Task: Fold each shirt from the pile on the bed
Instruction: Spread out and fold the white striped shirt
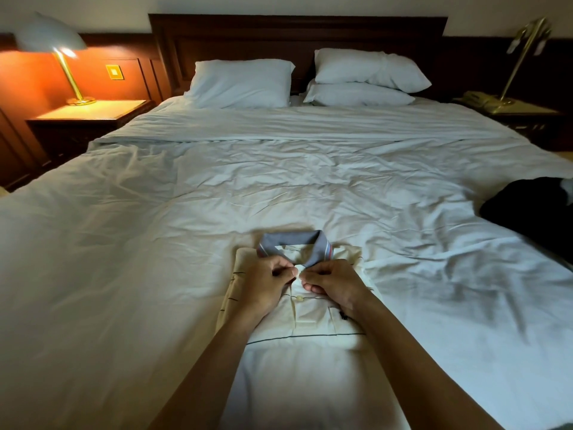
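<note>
A cream polo shirt [313, 324] with thin dark stripes and a grey-blue collar [294, 243] lies folded, front up, on the white bed [217, 197] close to me. My left hand [266, 287] and my right hand [336, 285] meet at the top of the button placket just below the collar. Both pinch the placket edges, fingertips almost touching. A white button shows right below them. A dark garment [530, 209] lies crumpled at the bed's right edge.
Three white pillows [242, 83] rest against a dark wooden headboard [297, 32]. A lit lamp [51, 41] stands on the left nightstand [90, 114]. A brass lamp and a telephone [479, 99] sit on the right nightstand. Rumpled white sheet spreads beyond the shirt.
</note>
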